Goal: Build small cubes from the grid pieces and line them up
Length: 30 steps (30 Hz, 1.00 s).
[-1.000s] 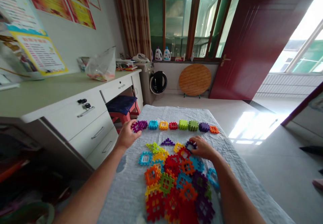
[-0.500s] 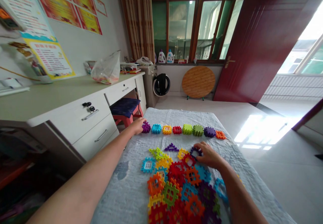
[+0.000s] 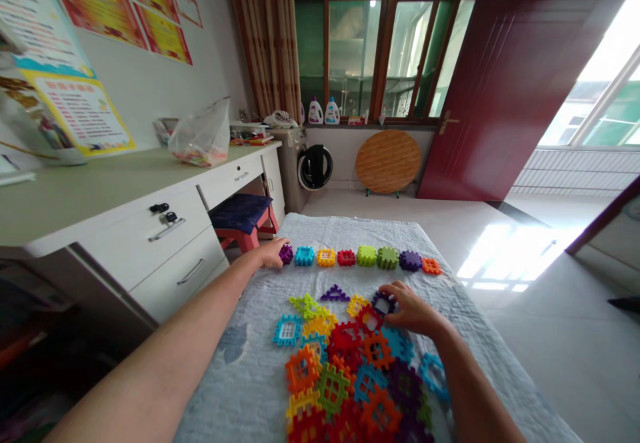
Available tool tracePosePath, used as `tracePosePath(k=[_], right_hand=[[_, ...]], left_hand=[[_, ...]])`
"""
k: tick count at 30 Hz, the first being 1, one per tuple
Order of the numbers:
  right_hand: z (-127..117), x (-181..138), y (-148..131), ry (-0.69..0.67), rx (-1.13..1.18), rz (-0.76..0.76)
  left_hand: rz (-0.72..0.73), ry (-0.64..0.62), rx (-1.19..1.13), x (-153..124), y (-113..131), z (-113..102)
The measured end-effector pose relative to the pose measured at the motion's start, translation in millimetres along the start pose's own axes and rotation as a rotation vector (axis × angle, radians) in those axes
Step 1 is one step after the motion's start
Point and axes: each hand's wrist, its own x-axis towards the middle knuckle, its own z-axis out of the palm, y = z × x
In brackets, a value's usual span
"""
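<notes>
At the left end of a row of interlocking plastic blocks, my left hand is closed around a purple block stack, partly covering it. My right hand grips the right edge of a dark purple square block, its fingers curled over it. That block lies at the far edge of a loose heap, touching a red block. In the row stand a blue stack, a yellow one, a red one, several green and purple ones, and an orange block at the right end.
A pale blue cloth covers the table. Loose blue, orange, green and red blocks lie heaped between my forearms. To the left is a white desk with a plastic bag and a stool beside it. A red door stands right.
The view has shifted slightly, moving the scene a little left. My left hand covers a bit more of the purple stack. My right hand stays at the dark purple block.
</notes>
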Motion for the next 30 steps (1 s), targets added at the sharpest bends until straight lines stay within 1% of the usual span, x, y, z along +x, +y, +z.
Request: tracePosePath(k=[5,11,15,18,21,23,24,28,30], right_hand=[[0.5,-0.3,1.3,0.002,-0.004,-0.009],[4.0,0.4,5.1,0.025,-0.009,-0.017],[4.7,0.4,7.5,0.031,-0.009,-0.017],[3.4,-0.1,5.7,0.027,-0.032,0.001],[1.3,-0.5,1.6,0.032,-0.064,0.028],[-0.2,-0.5,-0.4,0.040,-0.083,0.041],[-0.8,-0.5,-0.8,0.043,-0.089,0.042],[-0.6,-0.4,-0.1,0.052,-0.108,0.020],[1.8,-0.1,-0.3,0.068,-0.132,0.027]], left_hand=[[0.015,0.011,0.012,1.9,-1.6,3.3],[0.004,0.062,0.026,3.6,-5.2,10.0],[-0.002,0.117,0.032,0.5,-6.9,10.3],[0.006,0.180,0.042,-6.0,-2.0,5.3],[0.027,0.292,0.040,-21.0,14.0,2.0],[0.082,0.443,-0.023,-37.7,31.8,4.9],[0.107,0.483,-0.079,-47.7,42.3,8.3],[0.103,0.487,-0.315,-88.4,84.4,32.5],[0.085,0.507,-0.371,-102.3,97.7,47.8]])
